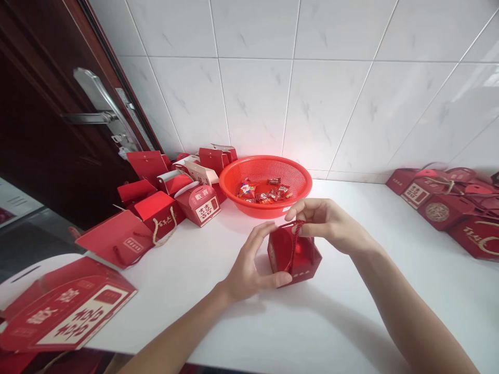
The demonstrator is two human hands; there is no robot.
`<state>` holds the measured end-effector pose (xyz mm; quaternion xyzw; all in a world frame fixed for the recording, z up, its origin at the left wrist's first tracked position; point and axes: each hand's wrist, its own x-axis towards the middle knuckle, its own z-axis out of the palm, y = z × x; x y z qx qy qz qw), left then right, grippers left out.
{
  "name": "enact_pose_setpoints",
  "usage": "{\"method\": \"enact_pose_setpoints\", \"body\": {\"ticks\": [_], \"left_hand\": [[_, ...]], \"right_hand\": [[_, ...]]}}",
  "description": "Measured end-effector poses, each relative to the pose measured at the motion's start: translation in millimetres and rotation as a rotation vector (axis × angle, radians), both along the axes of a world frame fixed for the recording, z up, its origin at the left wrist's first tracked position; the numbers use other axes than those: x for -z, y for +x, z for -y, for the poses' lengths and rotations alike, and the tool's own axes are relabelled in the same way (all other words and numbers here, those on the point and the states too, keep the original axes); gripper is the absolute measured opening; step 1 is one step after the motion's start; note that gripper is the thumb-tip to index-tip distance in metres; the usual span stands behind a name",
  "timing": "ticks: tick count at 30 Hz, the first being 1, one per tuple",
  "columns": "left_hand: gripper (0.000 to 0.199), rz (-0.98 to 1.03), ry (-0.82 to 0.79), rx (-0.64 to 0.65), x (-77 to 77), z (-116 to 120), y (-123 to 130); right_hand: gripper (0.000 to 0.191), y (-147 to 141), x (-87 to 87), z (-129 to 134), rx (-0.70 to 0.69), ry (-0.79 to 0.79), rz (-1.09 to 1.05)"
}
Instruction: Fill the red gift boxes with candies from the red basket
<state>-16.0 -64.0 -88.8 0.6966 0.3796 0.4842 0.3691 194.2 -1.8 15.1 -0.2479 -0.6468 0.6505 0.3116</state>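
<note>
Red box (304, 267), left fingers (262, 233) clasping its side, right hand (334, 222) arched above, fingers (313, 229) pinching the cord (295, 244)

My box (306, 274) is deep red, its cord (295, 246) red too — the basket (255, 209) orange-red, the tiles (253, 98) white, grey-flecked.
</note>
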Motion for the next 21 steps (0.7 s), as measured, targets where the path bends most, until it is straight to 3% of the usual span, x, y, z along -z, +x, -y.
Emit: {"method": "enact_pose_setpoints", "body": {"ticks": [4, 9, 21], "left_hand": [[0.100, 0.034, -0.082, 0.034, 2.3, 1.8, -1.9], [0.097, 0.031, -0.098, 0.039, -0.1, 1.5, 0.3], [0.094, 0.065, -0.151, 0.052, 1.8, -0.6, -1.5]], "right_hand": [[0.013, 1.5, 3.2, -2.6, 0.082, 0.014, -0.025], [0.011, 2.2, 3.8, -2.7, 0.125, 0.029, -0.032], [0.015, -3.8, 5.2, 1.6, 0.007, 0.024, -0.043]]}}
